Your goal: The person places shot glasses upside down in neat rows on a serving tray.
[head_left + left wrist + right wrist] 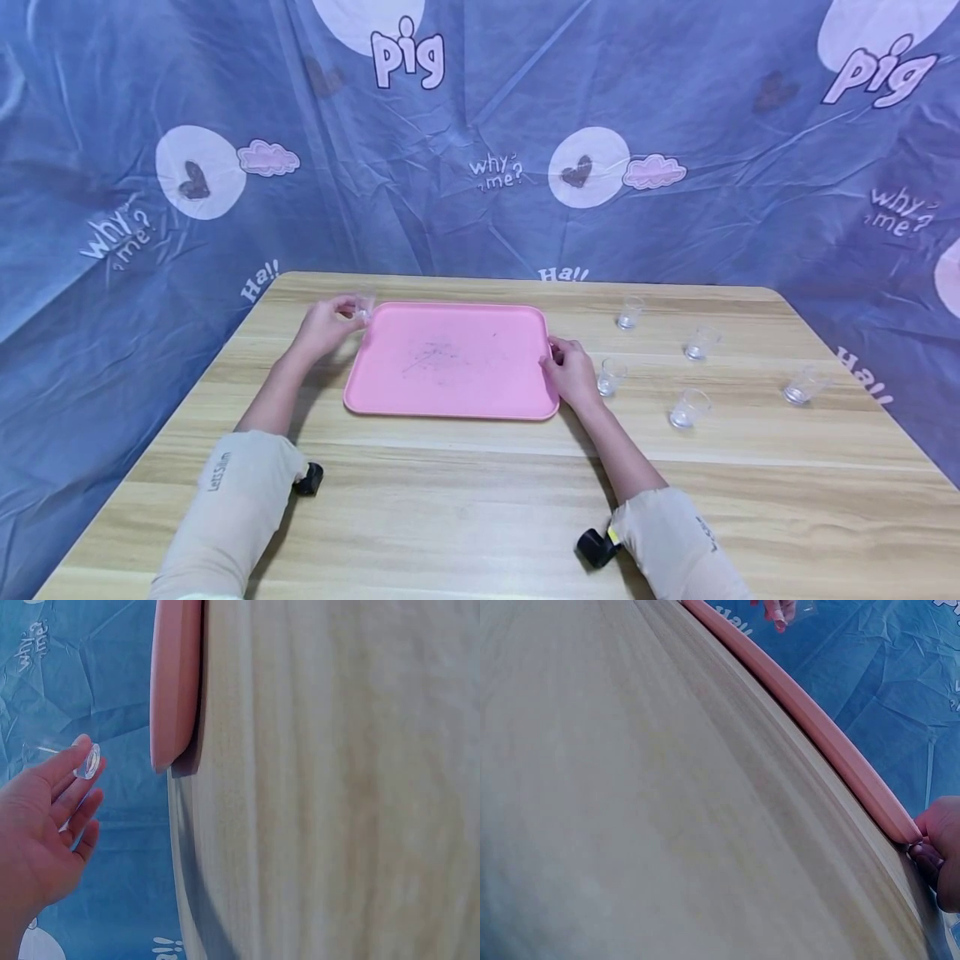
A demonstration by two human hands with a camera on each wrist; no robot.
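Observation:
A pink rectangular tray (457, 358) with dark scuff marks lies on the wooden table. At its far left corner my left hand (324, 327) pinches a small clear shot glass (363, 306) between thumb and fingers. In the left wrist view the glass (91, 761) shows its thick base toward the tray's pink side (176, 682), held off the tabletop. My right hand (573, 372) grips the right edge of the tray; in the right wrist view the thumb and curled fingers pinch the rim at its end.
Several clear shot glasses stand on the right part of the table (480, 500), the nearest glass (611, 377) just beside my right hand. Others include a glass (630, 313) toward the back and a glass (804, 387) at far right. A blue printed cloth (465, 208) hangs behind.

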